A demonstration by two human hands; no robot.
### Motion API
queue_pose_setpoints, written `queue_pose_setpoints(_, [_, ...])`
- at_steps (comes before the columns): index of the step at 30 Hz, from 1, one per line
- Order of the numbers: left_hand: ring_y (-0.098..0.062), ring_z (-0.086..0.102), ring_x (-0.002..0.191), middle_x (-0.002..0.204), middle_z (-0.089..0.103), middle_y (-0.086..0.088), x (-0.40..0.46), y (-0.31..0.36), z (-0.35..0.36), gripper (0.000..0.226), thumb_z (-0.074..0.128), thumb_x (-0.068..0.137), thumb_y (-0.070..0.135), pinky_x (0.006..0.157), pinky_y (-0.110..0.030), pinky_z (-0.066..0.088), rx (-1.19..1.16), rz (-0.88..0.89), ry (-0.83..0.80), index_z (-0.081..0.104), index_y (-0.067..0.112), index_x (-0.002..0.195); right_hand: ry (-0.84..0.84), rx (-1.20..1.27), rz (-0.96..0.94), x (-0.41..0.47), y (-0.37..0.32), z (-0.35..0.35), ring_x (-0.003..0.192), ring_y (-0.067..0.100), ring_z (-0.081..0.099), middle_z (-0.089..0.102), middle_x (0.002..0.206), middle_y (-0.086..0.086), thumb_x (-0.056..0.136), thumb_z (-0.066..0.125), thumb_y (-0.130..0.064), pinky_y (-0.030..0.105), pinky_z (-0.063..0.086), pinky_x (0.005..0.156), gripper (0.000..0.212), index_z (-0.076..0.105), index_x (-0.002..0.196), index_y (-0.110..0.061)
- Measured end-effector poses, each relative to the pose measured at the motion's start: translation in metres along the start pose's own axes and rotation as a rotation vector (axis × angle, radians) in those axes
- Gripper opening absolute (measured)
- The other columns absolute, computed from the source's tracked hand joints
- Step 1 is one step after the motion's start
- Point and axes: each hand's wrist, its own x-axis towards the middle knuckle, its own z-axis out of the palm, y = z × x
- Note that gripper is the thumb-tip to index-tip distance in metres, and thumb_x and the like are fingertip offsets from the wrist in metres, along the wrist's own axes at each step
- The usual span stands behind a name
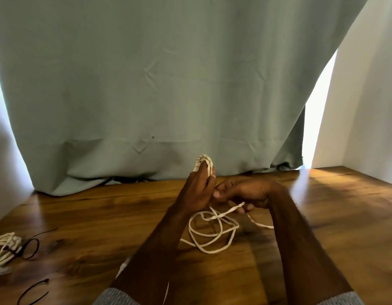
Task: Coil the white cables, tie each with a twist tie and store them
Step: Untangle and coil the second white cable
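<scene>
My left hand stands upright over the wooden table, fingers straight, with several turns of white cable wound round the fingertips. Beside it my right hand pinches the free strand of the same cable. The rest of that cable lies in loose loops on the table below both hands. A coiled white cable bound with a dark twist tie lies at the left edge. Another dark twist tie lies loose near the front left.
A grey-green curtain hangs down to the table's back edge. White walls stand at left and right, with a bright gap at the right. A dark cord shows under the curtain hem.
</scene>
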Motion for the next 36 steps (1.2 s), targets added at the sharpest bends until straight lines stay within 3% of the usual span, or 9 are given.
queue_pose_setpoints(3, [-0.022, 0.060, 0.088, 0.103, 0.059, -0.009, -0.002, -0.006, 0.001, 0.026, 0.042, 0.103, 0.028, 0.076, -0.046, 0.053, -0.059, -0.125, -0.033, 0.047, 0.020, 0.127, 0.031, 0.177, -0.177, -0.011, 0.007, -0.014, 0.039, 0.007, 0.032, 0.042, 0.050, 0.000, 0.086, 0.067, -0.059, 0.023, 0.026, 0.045, 0.055, 0.073, 0.101, -0.006])
queue_pose_setpoints(7, [-0.005, 0.050, 0.076, 0.098, 0.051, 0.004, -0.001, -0.010, -0.001, 0.021, 0.039, 0.105, 0.022, 0.062, -0.014, 0.044, -0.177, -0.229, -0.079, 0.052, 0.013, 0.119, 0.126, 0.421, -0.541, -0.023, 0.020, -0.028, 0.048, 0.009, 0.031, 0.041, 0.053, -0.004, 0.075, 0.086, -0.042, 0.034, 0.020, 0.053, 0.035, 0.070, 0.078, -0.011])
queue_pose_setpoints(12, [-0.022, 0.059, 0.075, 0.084, 0.060, -0.006, 0.002, -0.006, 0.002, 0.015, 0.038, 0.104, 0.024, 0.067, -0.038, 0.053, -0.275, -0.249, -0.176, 0.051, 0.022, 0.098, 0.144, 0.523, -0.722, -0.023, 0.009, -0.021, 0.046, 0.006, 0.035, 0.044, 0.054, -0.005, 0.081, 0.081, -0.025, 0.028, 0.026, 0.050, 0.018, 0.069, 0.085, -0.013])
queue_pose_setpoints(17, [-0.007, 0.047, 0.054, 0.074, 0.049, -0.005, 0.010, -0.012, 0.002, 0.019, 0.042, 0.104, 0.016, 0.049, -0.019, 0.039, -0.432, -0.351, -0.156, 0.055, 0.016, 0.090, 1.037, 0.383, -0.605, -0.006, 0.015, -0.025, 0.057, 0.017, 0.044, 0.049, 0.067, 0.012, 0.095, 0.065, -0.017, 0.027, 0.038, 0.052, 0.006, 0.069, 0.090, -0.016])
queue_pose_setpoints(20, [-0.007, 0.040, 0.050, 0.070, 0.044, -0.004, 0.014, -0.010, -0.002, 0.023, 0.043, 0.105, 0.022, 0.046, -0.019, 0.033, -0.535, -0.385, -0.120, 0.056, 0.011, 0.089, 1.245, -0.082, -0.544, 0.010, 0.031, -0.024, 0.069, 0.008, 0.064, 0.069, 0.081, -0.001, 0.098, 0.063, -0.022, 0.036, 0.057, 0.064, 0.007, 0.069, 0.097, -0.019])
queue_pose_setpoints(24, [-0.010, 0.039, 0.054, 0.064, 0.043, 0.001, 0.011, -0.007, -0.003, 0.029, 0.039, 0.106, 0.031, 0.053, -0.027, 0.031, -0.464, -0.330, -0.140, 0.054, 0.015, 0.087, 1.176, -0.739, -0.384, 0.022, 0.030, -0.006, 0.120, 0.015, 0.058, 0.064, 0.129, -0.006, 0.092, 0.059, -0.010, 0.047, 0.045, 0.104, 0.031, 0.066, 0.116, -0.029])
queue_pose_setpoints(27, [-0.021, 0.048, 0.069, 0.074, 0.053, -0.005, 0.011, -0.009, -0.003, 0.028, 0.042, 0.105, 0.029, 0.063, -0.035, 0.038, -0.494, -0.370, -0.105, 0.063, 0.020, 0.088, 0.921, -0.813, -0.487, 0.028, 0.012, 0.015, 0.130, 0.013, 0.051, 0.061, 0.137, -0.007, 0.078, 0.056, -0.020, 0.040, 0.029, 0.115, 0.046, 0.064, 0.124, -0.026])
queue_pose_setpoints(31, [-0.025, 0.053, 0.078, 0.080, 0.058, -0.008, 0.012, -0.009, -0.005, 0.030, 0.040, 0.106, 0.018, 0.070, -0.037, 0.043, -0.496, -0.423, -0.075, 0.064, 0.023, 0.088, 0.779, -0.684, -0.594, 0.039, 0.005, 0.015, 0.100, 0.010, 0.062, 0.066, 0.111, -0.005, 0.090, 0.065, -0.022, 0.035, 0.056, 0.087, 0.024, 0.067, 0.114, -0.019])
queue_pose_setpoints(36, [-0.008, 0.050, 0.052, 0.066, 0.054, 0.001, 0.014, -0.007, -0.007, 0.028, 0.037, 0.106, 0.020, 0.049, -0.019, 0.039, -0.561, -0.420, -0.085, 0.059, 0.014, 0.090, 0.778, -0.638, -0.663, 0.033, 0.013, 0.007, 0.099, 0.007, 0.060, 0.064, 0.110, -0.004, 0.085, 0.076, -0.021, 0.021, 0.055, 0.075, 0.038, 0.066, 0.122, -0.019])
